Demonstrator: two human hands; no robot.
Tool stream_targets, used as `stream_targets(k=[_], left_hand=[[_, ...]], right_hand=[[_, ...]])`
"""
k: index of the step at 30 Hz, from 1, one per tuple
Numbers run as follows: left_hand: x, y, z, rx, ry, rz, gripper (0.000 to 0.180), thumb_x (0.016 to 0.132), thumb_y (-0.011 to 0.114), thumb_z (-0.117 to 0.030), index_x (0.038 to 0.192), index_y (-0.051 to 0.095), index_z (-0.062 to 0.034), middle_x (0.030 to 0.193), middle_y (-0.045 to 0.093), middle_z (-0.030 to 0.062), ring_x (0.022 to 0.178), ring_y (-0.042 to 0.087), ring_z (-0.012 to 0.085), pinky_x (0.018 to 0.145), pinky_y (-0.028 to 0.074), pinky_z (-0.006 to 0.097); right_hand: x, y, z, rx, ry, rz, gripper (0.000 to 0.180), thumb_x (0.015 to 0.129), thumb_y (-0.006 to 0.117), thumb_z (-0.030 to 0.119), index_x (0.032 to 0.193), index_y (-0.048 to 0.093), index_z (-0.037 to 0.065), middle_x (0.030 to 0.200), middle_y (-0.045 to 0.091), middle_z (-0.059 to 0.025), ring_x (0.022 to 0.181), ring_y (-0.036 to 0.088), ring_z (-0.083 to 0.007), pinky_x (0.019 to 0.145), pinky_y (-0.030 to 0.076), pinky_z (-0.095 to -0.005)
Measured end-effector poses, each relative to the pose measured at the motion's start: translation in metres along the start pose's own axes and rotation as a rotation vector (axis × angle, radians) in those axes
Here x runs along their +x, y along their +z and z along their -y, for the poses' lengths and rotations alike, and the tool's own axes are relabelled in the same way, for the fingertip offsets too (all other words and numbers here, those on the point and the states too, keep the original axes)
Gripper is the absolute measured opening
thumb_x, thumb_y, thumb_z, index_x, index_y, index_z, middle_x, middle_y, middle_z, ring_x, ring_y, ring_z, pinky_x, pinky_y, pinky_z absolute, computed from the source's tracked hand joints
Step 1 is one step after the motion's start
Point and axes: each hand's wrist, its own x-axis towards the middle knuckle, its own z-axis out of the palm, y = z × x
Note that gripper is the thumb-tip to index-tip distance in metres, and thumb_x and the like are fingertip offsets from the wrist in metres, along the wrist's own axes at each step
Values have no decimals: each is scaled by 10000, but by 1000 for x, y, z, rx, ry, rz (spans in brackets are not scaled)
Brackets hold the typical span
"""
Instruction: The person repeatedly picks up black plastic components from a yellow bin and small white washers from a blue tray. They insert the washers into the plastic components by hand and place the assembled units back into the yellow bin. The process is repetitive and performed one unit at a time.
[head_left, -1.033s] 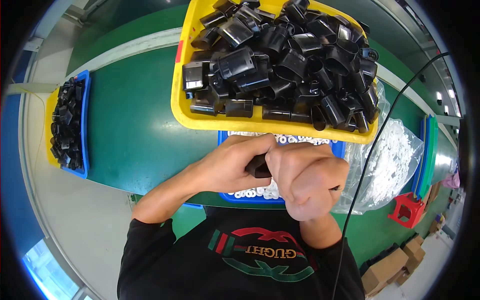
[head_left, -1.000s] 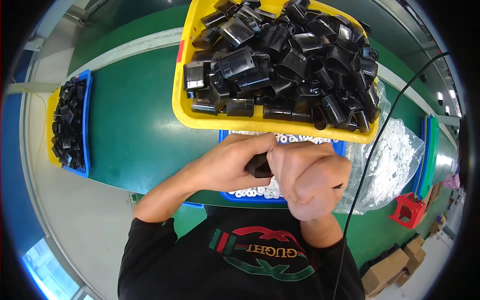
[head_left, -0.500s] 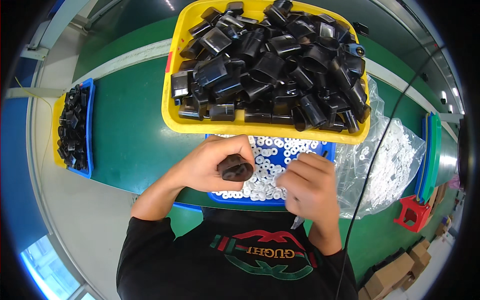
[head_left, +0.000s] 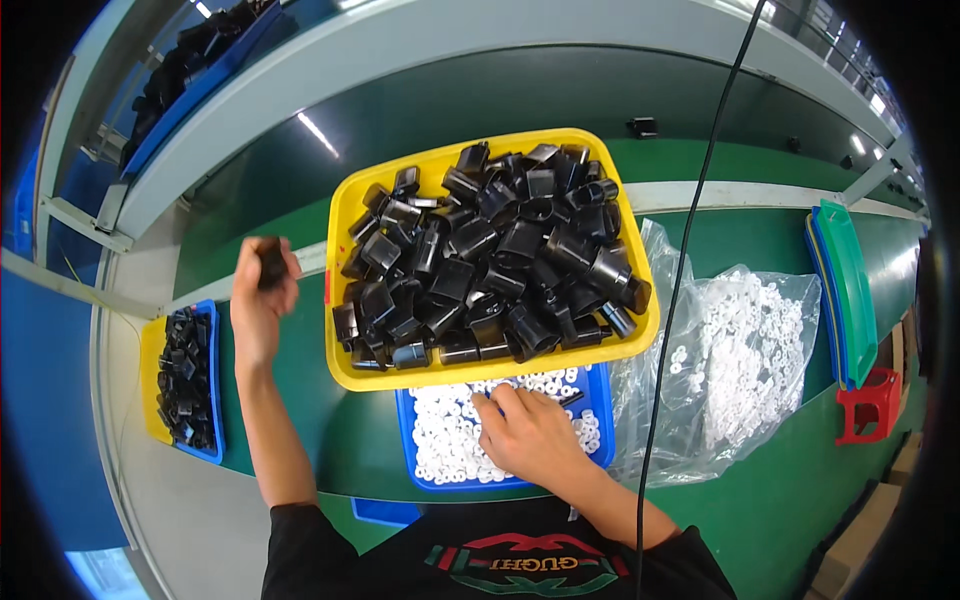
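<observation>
My left hand (head_left: 262, 305) is raised over the left of the bench, its fingers wrapped round a dark, hollow plastic housing (head_left: 271, 264). Down in the blue tray (head_left: 500, 484), my right hand (head_left: 530, 432) is closed, with its fingertips among the white washers (head_left: 440, 440). A thin black rod (head_left: 572, 398) sticks out beside its knuckles; the part inside the hand is hidden. Beyond that tray, and partly over its far edge, stands a yellow tray (head_left: 500, 372) heaped with glossy black plastic housings (head_left: 455, 280).
A clear plastic bag (head_left: 760, 350) of white washers lies at the right. Green and blue trays (head_left: 845, 295) stand by it, near a red stool (head_left: 868, 405). At the left is another tray of black parts (head_left: 187, 380). A black cable (head_left: 690, 200) hangs across the view.
My left hand has swung from the middle out to the far left with the housing. My right hand has lowered into the washers. The view has shifted, showing more of the far side.
</observation>
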Motion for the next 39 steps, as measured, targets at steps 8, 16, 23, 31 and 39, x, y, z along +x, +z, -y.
stream_targets(k=[8, 16, 23, 31, 39], left_hand=[[123, -63, 134, 1075, 97, -48, 477, 878, 683, -342, 1207, 589, -10, 1064, 606, 248, 1011, 594, 382, 885, 478, 425], [182, -37, 155, 1120, 103, 37, 560, 861, 670, -406, 1298, 566, -71, 1215, 631, 218, 1132, 585, 388, 997, 421, 432], [196, -26, 145, 1289, 26, -6, 582, 872, 650, -353, 1364, 502, -79, 1268, 603, 183, 1202, 541, 357, 1052, 379, 441], [158, 53, 42, 944, 142, 269, 334, 886, 625, -271, 1146, 647, -62, 1104, 673, 185, 1051, 633, 346, 933, 484, 428], [151, 80, 39, 1142, -24, 485, 550, 716, 753, -522, 1041, 691, -83, 1072, 696, 170, 1009, 662, 341, 886, 513, 418]], right_hand=[[-5, 3, -3, -52, -16, -23, 156, 706, 637, 108, 843, 610, 39, 819, 520, -68, 718, 626, -192, 643, 532, -303], [-4, 4, -2, -47, -20, -46, 99, 710, 631, 104, 777, 569, 66, 799, 508, -69, 684, 622, -202, 608, 531, -327], [-5, 7, -3, -19, -17, -47, 111, 711, 642, 103, 799, 588, 62, 798, 508, -71, 684, 622, -210, 612, 534, -334], [-8, 10, -4, 6, -24, -11, 143, 709, 670, 120, 817, 595, 64, 812, 507, -75, 696, 622, -218, 629, 532, -339], [-5, 8, -1, 42, -2, 6, 151, 724, 676, 119, 835, 604, 46, 828, 509, -92, 696, 630, -245, 628, 539, -365]])
